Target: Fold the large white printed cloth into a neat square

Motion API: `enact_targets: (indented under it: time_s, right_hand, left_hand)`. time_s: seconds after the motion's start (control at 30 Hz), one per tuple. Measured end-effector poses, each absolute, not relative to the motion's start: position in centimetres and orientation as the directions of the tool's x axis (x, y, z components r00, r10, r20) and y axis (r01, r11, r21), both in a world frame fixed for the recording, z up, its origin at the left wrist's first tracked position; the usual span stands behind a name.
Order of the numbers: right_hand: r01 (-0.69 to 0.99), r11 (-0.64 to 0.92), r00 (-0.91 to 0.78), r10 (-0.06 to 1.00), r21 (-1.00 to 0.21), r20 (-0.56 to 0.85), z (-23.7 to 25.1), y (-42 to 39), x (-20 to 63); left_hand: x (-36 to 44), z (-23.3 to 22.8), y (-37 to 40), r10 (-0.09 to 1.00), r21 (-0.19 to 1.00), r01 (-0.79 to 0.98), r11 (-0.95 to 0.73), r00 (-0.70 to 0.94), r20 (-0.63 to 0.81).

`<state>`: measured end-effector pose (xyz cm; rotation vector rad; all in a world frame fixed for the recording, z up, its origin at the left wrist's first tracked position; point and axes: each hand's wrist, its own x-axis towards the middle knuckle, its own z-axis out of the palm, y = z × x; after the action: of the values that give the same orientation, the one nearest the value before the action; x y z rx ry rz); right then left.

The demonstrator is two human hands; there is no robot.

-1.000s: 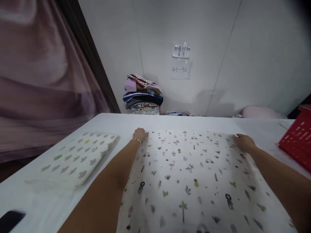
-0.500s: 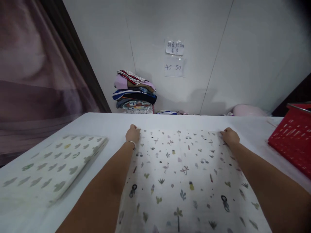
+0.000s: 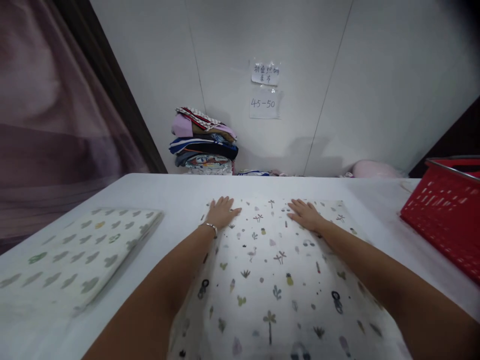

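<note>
A white cloth point(image 3: 268, 280) printed with palms, cacti, flamingos and pineapples lies spread out before me, running past the lower edge of the view. My left hand point(image 3: 222, 212), with a bracelet at the wrist, rests flat near the cloth's far left corner, fingers spread. Flat on the far right part of the same cloth is my right hand point(image 3: 305, 215), its fingers also spread. Neither hand grips anything. My forearms cover parts of the cloth's two sides.
A folded cloth with grey cloud shapes point(image 3: 80, 255) lies on the white table point(image 3: 180, 187) at left. On the right stands a red basket point(image 3: 446, 210). Behind the table are a stack of folded fabrics point(image 3: 204, 142) and a wall with paper signs point(image 3: 265, 102). A curtain point(image 3: 56, 125) hangs at left.
Both hands have let go of the cloth's far corners and moved inward onto its surface, fingers now spread flat. The view has shifted slightly to the right.
</note>
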<state>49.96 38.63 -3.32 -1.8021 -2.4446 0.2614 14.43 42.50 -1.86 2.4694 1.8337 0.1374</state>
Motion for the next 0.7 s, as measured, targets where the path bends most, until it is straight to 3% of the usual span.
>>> enact_targets:
  time_s: [0.17,0.37,0.6,0.7]
  right_hand:
    - [0.961,0.214,-0.236,0.965,-0.177,-0.113,-2.8,39.0,49.8]
    - [0.986,0.129,-0.139,0.986,-0.109,-0.088,-2.8,38.3,50.5]
    - [0.989,0.022,-0.039,0.993,-0.145,-0.111,-1.7,37.8,51.8]
    - [0.991,-0.092,0.088,0.995,-0.094,-0.050,-1.9,35.4,54.7]
  left_hand:
    - [14.1,-1.6,43.2,0.971,0.126,0.969,-0.213,0.223,-0.079]
    - [12.6,-1.9,42.4,0.980,0.087,0.977,-0.195,0.197,-0.004]
    - [12.1,-1.1,42.3,0.986,0.086,0.986,-0.145,0.151,-0.077]
    - [11.4,-0.4,40.7,0.983,0.060,0.981,-0.185,0.185,0.006]
